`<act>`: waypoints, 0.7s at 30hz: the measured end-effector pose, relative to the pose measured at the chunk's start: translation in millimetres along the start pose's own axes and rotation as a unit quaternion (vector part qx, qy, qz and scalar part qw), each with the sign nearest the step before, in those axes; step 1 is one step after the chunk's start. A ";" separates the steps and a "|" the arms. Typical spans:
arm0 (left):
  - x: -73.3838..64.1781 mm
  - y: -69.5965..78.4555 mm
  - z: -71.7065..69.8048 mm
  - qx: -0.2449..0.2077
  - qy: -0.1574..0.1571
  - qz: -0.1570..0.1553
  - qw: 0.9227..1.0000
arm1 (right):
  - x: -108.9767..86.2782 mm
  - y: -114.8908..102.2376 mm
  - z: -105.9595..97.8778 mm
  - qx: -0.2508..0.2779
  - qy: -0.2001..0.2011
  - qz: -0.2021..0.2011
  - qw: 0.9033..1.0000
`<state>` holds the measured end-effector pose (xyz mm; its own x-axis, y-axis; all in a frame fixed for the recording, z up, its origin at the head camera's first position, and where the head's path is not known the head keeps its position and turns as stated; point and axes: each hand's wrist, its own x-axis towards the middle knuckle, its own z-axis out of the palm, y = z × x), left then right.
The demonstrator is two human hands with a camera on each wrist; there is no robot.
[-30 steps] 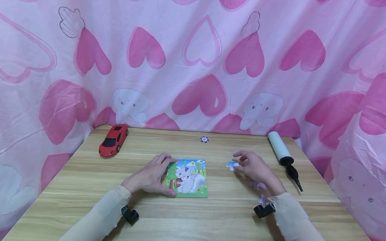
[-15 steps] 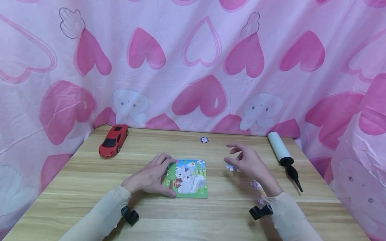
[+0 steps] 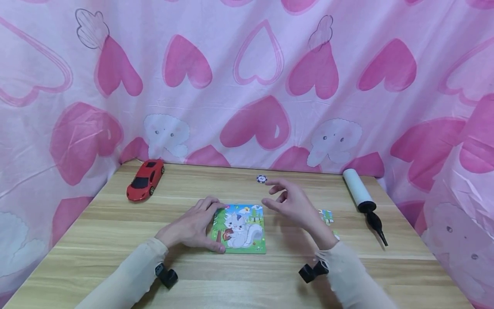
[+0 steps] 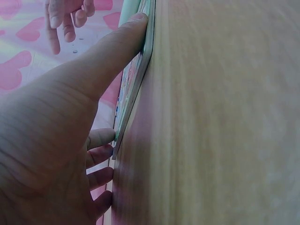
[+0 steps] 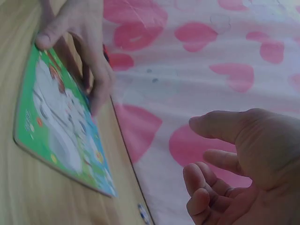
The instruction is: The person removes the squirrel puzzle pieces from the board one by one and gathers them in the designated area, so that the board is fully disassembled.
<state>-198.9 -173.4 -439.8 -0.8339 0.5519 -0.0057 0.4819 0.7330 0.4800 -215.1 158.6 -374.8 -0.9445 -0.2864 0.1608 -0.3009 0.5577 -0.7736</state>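
Observation:
In the head view a square jigsaw puzzle (image 3: 247,234) with a squirrel picture lies flat on the table. My left hand (image 3: 193,225) holds it by its left side, thumb at the near corner and index finger at the far one. The thumb (image 4: 124,40) lies along the board's edge in the left wrist view. To the right of the puzzle, my right hand (image 3: 291,204) hovers above the table with loosely bent fingers and nothing between them. Loose puzzle pieces (image 3: 327,216) lie beside the right forearm, which partly hides them.
A poker chip (image 3: 261,179) lies behind the puzzle. At the back left stands a red toy car (image 3: 144,180). A white hand pump (image 3: 358,189) with a black nozzle lies at the right. A pink heart-patterned curtain (image 3: 247,86) surrounds the table.
My right hand has left the loose pieces on the right and moved left toward the puzzle, uncovering pieces behind the forearm. The left hand and puzzle have stayed put.

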 end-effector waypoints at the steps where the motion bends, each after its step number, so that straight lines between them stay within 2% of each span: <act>1: 0.1 0.0 0.1 0.000 0.000 0.000 1.000 | 0.3 -1.5 3.6 0.004 -0.003 -0.003 1.000; 13: 0.5 -0.2 -0.9 0.001 -0.001 0.004 1.000 | -1.8 -4.6 37.8 0.045 -0.043 0.015 0.998; 21: 0.7 -1.9 -1.4 0.008 0.000 0.022 1.000 | -4.8 -0.7 54.9 0.041 -0.075 0.032 0.996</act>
<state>-200.8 -175.0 -439.5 -0.8119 0.5836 0.0150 0.5220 0.7143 0.4661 -203.1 116.8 -408.7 -0.9294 -0.3686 0.0208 -0.2229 0.5152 -0.8276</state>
